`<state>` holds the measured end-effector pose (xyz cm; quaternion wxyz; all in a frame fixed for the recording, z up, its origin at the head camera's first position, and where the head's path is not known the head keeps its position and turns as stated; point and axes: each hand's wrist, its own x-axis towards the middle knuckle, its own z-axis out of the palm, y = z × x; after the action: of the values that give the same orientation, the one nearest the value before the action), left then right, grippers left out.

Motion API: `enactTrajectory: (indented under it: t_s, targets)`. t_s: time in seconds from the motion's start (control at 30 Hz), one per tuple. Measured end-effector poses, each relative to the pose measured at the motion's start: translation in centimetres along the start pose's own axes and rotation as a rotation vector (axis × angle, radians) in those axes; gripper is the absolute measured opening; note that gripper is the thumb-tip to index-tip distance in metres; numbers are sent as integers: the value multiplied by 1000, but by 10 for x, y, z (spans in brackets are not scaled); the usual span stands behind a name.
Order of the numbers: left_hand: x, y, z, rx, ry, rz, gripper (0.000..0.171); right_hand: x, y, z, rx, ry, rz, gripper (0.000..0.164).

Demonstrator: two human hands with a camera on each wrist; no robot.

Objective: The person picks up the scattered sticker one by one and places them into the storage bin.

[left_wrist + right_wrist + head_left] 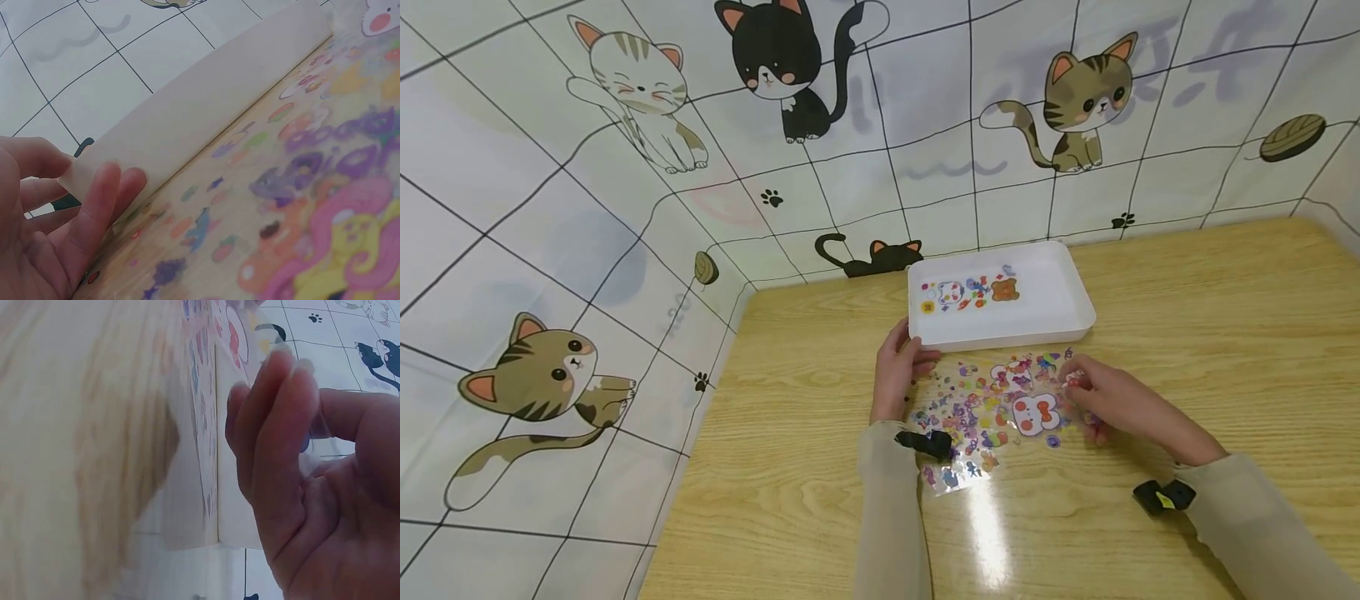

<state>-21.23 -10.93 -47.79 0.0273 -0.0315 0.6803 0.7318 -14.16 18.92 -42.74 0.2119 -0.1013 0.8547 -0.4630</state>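
My left hand [895, 375] holds the near left corner of a shallow white tray [1052, 292], its fingers on both sides of the wall [206, 100] in the left wrist view. Several stickers, among them a brown bear sticker [1005, 289], lie in the tray's left part. Clear sticker sheets [973, 417] lie overlapping on the table just in front of it. Above their right end, my right hand [1112, 400] pinches a small red-and-white sticker [1075, 380] between thumb and fingers. The right wrist view shows those fingers [281, 425] curled, mostly hiding the sticker.
The wood-grain table [790, 433] meets a wall covering [925, 167] with cat drawings at the back and left. The tray stands near the back edge. A large white bear-shaped sticker [1036, 414] shows on the sheets.
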Motion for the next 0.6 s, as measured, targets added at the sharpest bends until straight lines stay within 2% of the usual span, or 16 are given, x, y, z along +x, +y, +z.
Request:
enactTrajectory:
  t_s: [0.13, 0.4, 0.6]
  targets:
    - [0, 0, 0, 1, 2, 6, 45, 1, 1, 0, -1, 3, -6, 31]
    - [0, 0, 1, 3, 3, 2, 45, 1, -1, -3, 0, 1, -51, 65]
    - [-1, 1, 1, 2, 0, 0, 44, 1, -2, -4, 23, 10, -98, 64]
